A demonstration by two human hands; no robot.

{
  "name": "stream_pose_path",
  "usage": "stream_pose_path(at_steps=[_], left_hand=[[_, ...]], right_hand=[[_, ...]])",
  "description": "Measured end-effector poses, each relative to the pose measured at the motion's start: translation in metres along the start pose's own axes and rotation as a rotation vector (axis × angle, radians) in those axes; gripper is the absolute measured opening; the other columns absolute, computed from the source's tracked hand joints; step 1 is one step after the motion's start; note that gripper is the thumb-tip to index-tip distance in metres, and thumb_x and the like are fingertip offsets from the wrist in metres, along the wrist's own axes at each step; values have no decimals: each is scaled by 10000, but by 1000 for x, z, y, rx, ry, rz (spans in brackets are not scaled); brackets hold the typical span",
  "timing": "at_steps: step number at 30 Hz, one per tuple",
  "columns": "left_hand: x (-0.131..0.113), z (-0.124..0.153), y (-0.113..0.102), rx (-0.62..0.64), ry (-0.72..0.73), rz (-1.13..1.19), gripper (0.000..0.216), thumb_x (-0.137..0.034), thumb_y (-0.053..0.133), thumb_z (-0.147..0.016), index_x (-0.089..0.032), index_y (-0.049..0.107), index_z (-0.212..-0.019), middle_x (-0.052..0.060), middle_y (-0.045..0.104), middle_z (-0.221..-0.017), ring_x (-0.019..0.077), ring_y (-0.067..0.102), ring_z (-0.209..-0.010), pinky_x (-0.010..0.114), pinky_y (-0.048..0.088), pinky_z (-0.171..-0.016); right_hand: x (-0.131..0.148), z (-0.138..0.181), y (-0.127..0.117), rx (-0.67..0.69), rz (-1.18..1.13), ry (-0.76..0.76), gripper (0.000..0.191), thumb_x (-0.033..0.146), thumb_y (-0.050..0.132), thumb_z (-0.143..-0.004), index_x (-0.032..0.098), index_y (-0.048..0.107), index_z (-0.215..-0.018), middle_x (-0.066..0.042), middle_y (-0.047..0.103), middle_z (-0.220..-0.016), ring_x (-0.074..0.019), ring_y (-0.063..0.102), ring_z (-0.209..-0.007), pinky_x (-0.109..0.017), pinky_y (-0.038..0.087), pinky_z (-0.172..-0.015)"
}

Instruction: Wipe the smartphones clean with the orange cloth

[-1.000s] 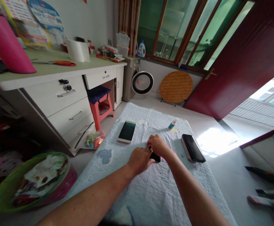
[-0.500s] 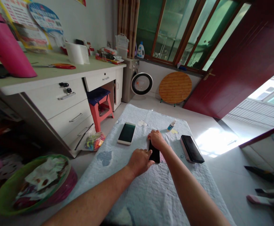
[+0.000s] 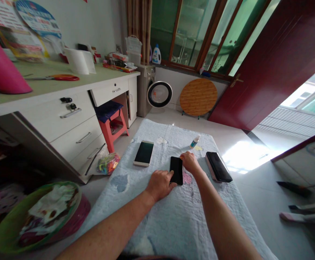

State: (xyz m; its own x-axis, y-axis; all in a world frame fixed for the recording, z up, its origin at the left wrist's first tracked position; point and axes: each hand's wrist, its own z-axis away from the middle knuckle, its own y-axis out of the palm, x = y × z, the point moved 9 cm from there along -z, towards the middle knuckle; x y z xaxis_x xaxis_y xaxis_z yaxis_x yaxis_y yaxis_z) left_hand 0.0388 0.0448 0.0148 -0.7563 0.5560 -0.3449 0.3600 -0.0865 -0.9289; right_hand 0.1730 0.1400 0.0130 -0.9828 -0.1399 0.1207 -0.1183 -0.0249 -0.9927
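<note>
A black smartphone point(image 3: 176, 171) lies flat on the pale blue quilted cloth point(image 3: 170, 220). My left hand point(image 3: 160, 183) grips its lower left edge, with the thumb along the bottom corner. At the phone's upper right edge is my right hand point(image 3: 191, 161), fingers bent and pressed together; whatever they hold, if anything, is hidden. To the left lies a larger phone with a white frame point(image 3: 144, 154). A small spray bottle point(image 3: 195, 142) stands beyond my right hand. On the right rests a stack of dark, flat devices point(image 3: 219, 167).
A white desk point(image 3: 73, 122) with drawers stands on the left, a red stool point(image 3: 115, 126) under it. A basket point(image 3: 78, 213) of crumpled tissues sits at the lower left. Behind are a washing machine with its door point(image 3: 160, 94) ajar and a round wooden board point(image 3: 198, 96).
My right hand has moved from the phone's top to its right edge, uncovering the screen. My left hand stays at the lower left. The whole view has shifted slightly.
</note>
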Motion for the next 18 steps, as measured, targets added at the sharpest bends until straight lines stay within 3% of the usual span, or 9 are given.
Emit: stream_pose_path(at_steps=[6,10,13,18], left_hand=[[1,0,0,16,-7,14,472,-495,576,-861,-180,593,-1211,89,669,-953,270,626,-916,391,464,-824],[-1,1,-8,-60,6,14,455,-488,615,-837,-194,617,-1184,111,603,-1113,274,572,-1028,388,453,-885],[0,1,-11,-117,16,16,467,-503,644,-815,-201,630,-1170,128,517,-1305,296,504,-1144,420,410,-971],[3,0,-7,-96,29,67,476,-503,649,-816,-216,612,-1194,95,589,-1246,284,503,-1137,424,407,-972]], right_hand=[[-10,22,-9,-65,-65,43,295,156,424,-907,144,705,-996,-88,666,-943,-180,565,-960,-260,349,-860],[7,19,-12,-174,-152,22,318,173,382,-940,163,678,-1055,-84,637,-1010,-173,541,-957,-260,341,-859],[22,14,-2,-173,-148,-3,317,128,381,-926,177,676,-1029,-79,627,-1019,-171,529,-948,-269,325,-865],[34,23,4,-155,-122,-44,304,117,379,-926,174,669,-997,-71,621,-999,-173,514,-939,-278,311,-844]])
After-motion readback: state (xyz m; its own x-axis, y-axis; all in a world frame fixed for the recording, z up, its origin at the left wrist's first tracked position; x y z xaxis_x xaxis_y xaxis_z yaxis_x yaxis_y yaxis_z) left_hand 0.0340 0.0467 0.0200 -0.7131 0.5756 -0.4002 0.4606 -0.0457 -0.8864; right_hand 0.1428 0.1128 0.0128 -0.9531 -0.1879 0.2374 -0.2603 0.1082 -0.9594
